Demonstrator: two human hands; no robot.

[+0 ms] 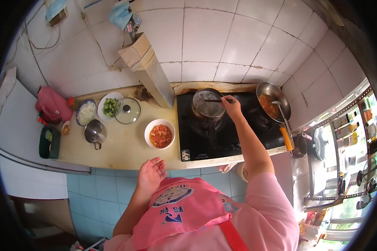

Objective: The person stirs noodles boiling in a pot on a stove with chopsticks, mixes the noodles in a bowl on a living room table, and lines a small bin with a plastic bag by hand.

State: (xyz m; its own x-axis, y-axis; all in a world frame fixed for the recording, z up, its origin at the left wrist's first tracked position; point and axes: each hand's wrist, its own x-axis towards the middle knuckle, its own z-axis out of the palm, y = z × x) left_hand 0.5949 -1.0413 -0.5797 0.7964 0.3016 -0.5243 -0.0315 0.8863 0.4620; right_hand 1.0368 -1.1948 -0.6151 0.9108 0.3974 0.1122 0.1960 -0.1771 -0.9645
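My right hand (232,105) is closed round dark chopsticks (213,101), whose tips reach into a pot (208,109) of cloudy, bubbling liquid on the black stove (191,140). Near the counter's front edge my left hand (152,171) hangs palm up, fingers apart, holding nothing. The nearest dish to it is a white bowl (160,134) of chopped red food. On the stove's right side a wok (273,102) holds reddish food in sauce, with a metal ladle (282,113) resting in it.
Left on the counter (125,152) are a glass lid (127,111), a plate of green slices (109,106), a bowl of pale slices (86,112), a metal cup (95,133) and a green container (49,142). A metal duct (156,85) rises behind; a rack (343,142) stands right.
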